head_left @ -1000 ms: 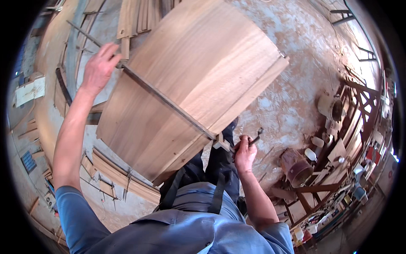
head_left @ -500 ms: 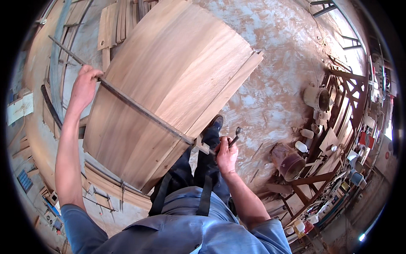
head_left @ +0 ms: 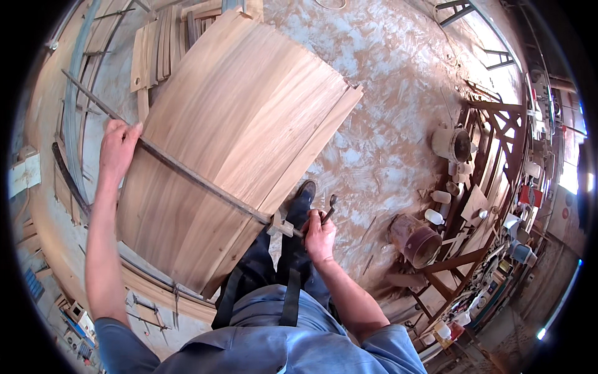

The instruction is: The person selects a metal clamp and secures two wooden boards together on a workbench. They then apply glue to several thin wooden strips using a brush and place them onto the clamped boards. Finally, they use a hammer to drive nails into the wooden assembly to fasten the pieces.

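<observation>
A long metal bar clamp (head_left: 202, 181) lies across a wide wooden panel (head_left: 218, 118) made of several boards. My left hand (head_left: 118, 148) is closed round the clamp's bar at the panel's left edge, and the bar's free end sticks out beyond it. At the other end, my right hand (head_left: 320, 237) is wrapped round the clamp's screw handle, whose ring-shaped tip shows above the fingers. Between the clamp's screw end and the panel's right edge sits a small wooden block (head_left: 281, 225). A narrower board (head_left: 311, 151) runs along that same edge.
Loose boards (head_left: 152, 53) lie beyond the panel at the upper left. On the right stand a grimy bucket (head_left: 416, 242), a second bucket (head_left: 450, 144), white plastic bottles (head_left: 434, 217) and a brown frame (head_left: 458, 265). My shoe (head_left: 304, 192) is close to the panel's right edge.
The view has shifted, so the panel and clamp sit slightly more to the left. Both hands keep their grip on the clamp, and the handle's visible tip has turned a little.
</observation>
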Tool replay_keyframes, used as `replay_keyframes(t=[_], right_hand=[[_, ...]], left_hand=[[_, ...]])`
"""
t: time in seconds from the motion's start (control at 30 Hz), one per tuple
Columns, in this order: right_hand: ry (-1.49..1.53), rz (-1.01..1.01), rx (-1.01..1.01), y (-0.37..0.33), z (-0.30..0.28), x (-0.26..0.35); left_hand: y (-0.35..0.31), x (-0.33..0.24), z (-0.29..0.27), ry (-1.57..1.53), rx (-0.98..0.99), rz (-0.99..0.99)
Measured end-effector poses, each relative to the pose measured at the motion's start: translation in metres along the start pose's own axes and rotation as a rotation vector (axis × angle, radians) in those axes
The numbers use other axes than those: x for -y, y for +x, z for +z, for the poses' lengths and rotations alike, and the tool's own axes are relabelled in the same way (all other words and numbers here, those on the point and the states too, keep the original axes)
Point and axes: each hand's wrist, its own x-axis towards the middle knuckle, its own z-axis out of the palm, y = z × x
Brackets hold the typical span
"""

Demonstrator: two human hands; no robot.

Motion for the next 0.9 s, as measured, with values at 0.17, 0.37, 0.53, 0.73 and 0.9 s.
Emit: replay_keyframes(t=[0.17,0.37,0.53,0.73,0.9], right_hand=[[0.017,0.027,-0.004,-0.001,0.001,0.001],[0.011,0.031,0.007,-0.002,0.002,0.007],[-0.001,0.013,-0.006,0.001,0.000,0.002],[0.015,-0.003,-0.001,0.005,0.001,-0.009],[-0.063,0.055,0.020,-0.003,-0.001,0.013]], left_hand=[[0.003,-0.006,0.037,-0.039,-0.272,-0.283],[0.003,0.006,0.072,-0.699,-0.476,-0.519],[-0.001,0.004,0.063,-0.844,-0.317,-0.557],[0.000,0.032,0.067,-0.670,-0.219,-0.510],[-0.003,0.037,0.057,-0.474,-0.003,-0.434]])
